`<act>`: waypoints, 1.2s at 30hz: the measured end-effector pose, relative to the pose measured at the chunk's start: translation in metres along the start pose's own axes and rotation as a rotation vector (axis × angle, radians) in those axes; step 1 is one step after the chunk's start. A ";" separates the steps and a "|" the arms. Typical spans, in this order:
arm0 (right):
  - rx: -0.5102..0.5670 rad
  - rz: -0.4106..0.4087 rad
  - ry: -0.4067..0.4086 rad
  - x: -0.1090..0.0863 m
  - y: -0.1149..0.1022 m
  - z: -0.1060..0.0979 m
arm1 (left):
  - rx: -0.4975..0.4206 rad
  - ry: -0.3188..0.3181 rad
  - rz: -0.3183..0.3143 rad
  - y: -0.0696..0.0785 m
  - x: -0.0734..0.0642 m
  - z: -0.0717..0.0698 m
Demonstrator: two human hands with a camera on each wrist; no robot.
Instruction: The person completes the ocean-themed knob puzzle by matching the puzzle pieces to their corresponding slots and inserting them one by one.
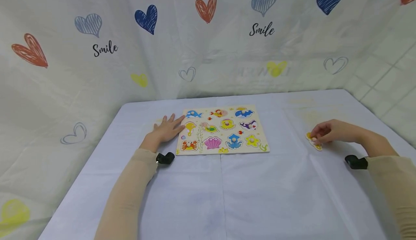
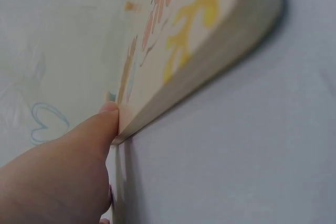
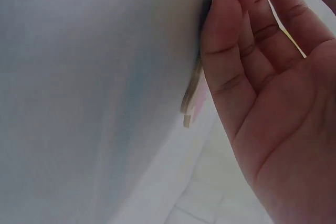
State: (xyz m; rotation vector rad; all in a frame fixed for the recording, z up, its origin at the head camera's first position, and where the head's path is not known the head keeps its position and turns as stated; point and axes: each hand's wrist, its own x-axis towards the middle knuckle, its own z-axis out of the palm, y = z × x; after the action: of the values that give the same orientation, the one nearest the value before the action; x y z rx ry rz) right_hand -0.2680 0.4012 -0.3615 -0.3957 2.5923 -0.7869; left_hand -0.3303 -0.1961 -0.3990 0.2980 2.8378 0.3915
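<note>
A wooden peg puzzle board (image 1: 224,152) with colourful sea-animal shapes lies flat on the white-covered table. My left hand (image 1: 168,128) rests beside its left edge with fingers spread. In the left wrist view the thumb (image 2: 100,127) touches the side of the board (image 2: 205,72). Over on the right, my right hand (image 1: 334,131) pinches a yellow puzzle piece (image 1: 317,147) between thumb and fingers, at or just above the cloth. Most of that piece is hidden by the fingers; the right wrist view shows only its thin wooden edge (image 3: 190,100) and a bit of pink.
A white cloth (image 1: 260,196) with creases covers the table. Behind stands a pale curtain (image 1: 221,52) printed with hearts and "Smile". Small black cameras sit at the left wrist (image 1: 165,158) and right wrist (image 1: 356,162).
</note>
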 end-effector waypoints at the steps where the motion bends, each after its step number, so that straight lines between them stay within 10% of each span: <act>1: -0.001 0.007 -0.003 0.000 0.000 0.000 | -0.002 0.001 0.000 0.000 0.000 -0.001; 16: -0.054 -0.004 0.023 0.000 -0.004 0.003 | 0.007 0.001 0.007 0.002 -0.001 -0.004; 36: 0.026 -0.175 0.049 0.019 -0.084 0.012 | 0.003 0.000 0.005 0.001 -0.001 -0.001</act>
State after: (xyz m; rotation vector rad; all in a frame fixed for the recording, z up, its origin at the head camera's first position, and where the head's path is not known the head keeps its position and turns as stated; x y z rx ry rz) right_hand -0.2666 0.3212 -0.3273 -0.6094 2.6159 -0.8988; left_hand -0.3295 -0.1957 -0.3973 0.3053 2.8381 0.3887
